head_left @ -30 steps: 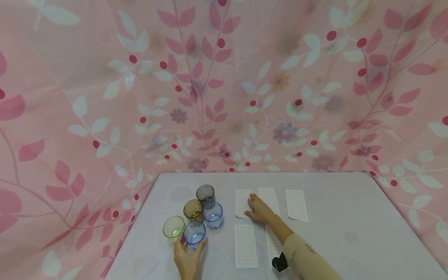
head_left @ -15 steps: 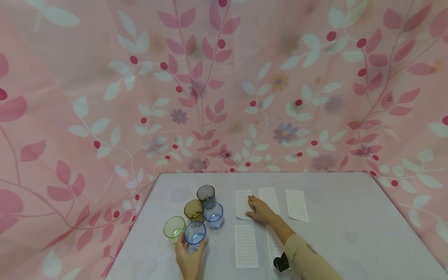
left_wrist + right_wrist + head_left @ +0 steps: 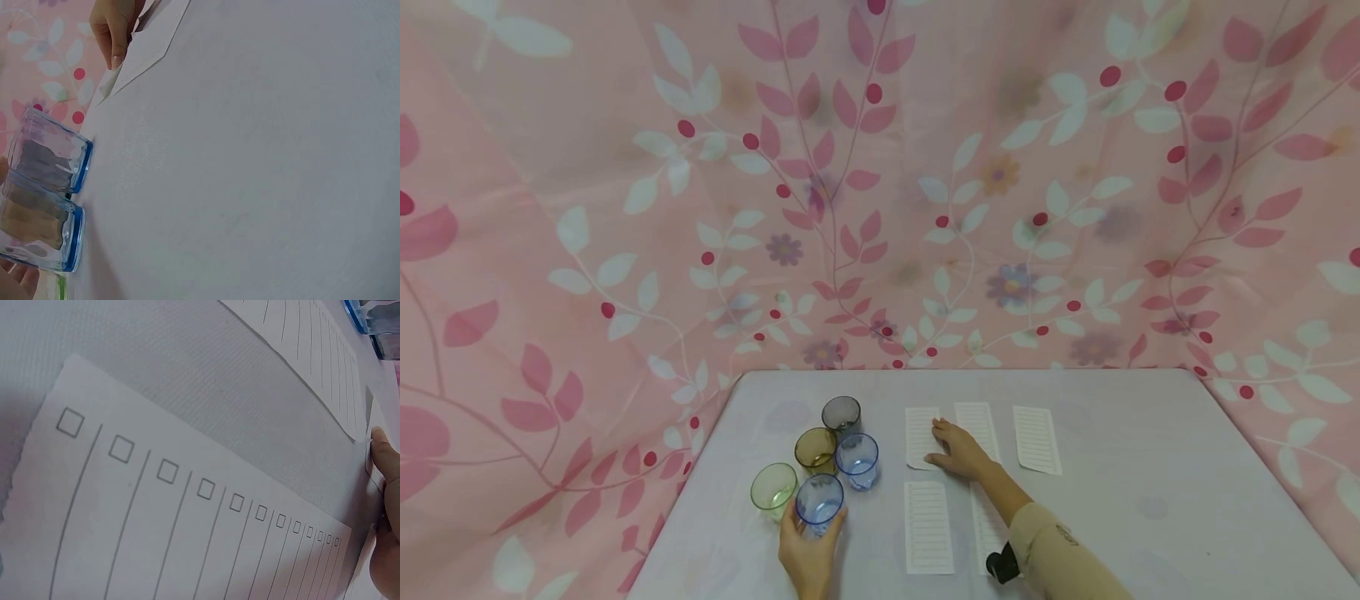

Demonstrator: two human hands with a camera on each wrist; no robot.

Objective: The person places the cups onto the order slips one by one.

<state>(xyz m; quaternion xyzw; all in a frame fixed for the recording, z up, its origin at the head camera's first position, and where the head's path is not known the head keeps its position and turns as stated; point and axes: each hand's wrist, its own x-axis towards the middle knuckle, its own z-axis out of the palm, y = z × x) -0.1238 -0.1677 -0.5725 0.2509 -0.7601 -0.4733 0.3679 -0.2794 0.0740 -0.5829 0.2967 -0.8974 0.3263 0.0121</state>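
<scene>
1. Bench (image 3: 1120, 508): layout matches a second ago; work looks near a standstill.
2. Back-left paper sheet (image 3: 919, 437): lies partly under right hand (image 3: 962, 452), fingers spread loosely at its right edge.
3. Left hand (image 3: 807, 557): curled round front blue glass (image 3: 820, 498), just beside green glass (image 3: 772, 490); barely nudged, if at all.

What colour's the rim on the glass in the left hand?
Blue; the rim shows best in the left wrist view.
</scene>
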